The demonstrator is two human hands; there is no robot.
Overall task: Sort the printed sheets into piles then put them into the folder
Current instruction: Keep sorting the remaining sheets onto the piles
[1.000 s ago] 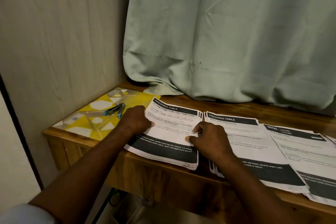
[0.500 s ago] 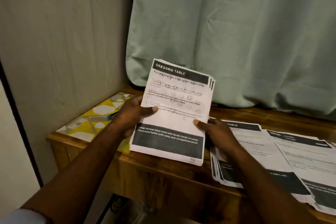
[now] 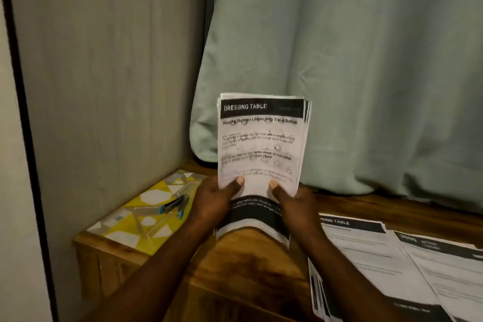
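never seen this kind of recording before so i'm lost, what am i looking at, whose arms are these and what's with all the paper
There is no machine here. The two arms belong to a person, and the camera sits on that person's head, looking forward and down, so you see roughly what they see. The left hand and the right hand each pinch the lower part of a stack of printed sheets headed DRESSING TABLE. They hold it upright over a wooden table, and its bottom edge curls. On the table to the right lie a second pile, also headed DRESSING TABLE, and a third pile. To the left lies a yellow patterned folder, probably where the sheets will go, with a black and blue stapler on top. A pale green curtain hangs behind.
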